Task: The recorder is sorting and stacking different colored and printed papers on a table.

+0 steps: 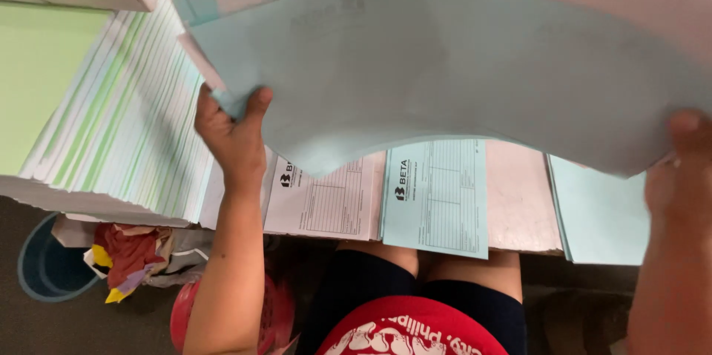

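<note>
Both hands, left hand [233,132] and right hand [678,169], have fingers closed on the large pale-blue paper sheets [445,66]; the sagging middle may slip or crease.

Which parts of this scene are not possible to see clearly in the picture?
Head view:
- Right hand: fingers hidden behind the raised pale blue sheets; grip unclear.
- Table: far part covered by those sheets.
- Blue form: upper part covered.
- Blue paper stack: top hidden.
- Blue bin: partly under the fanned paper stack.

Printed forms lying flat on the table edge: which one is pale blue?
The right form, pale blue, directly above the person's knees; the form left of it is white.
</note>
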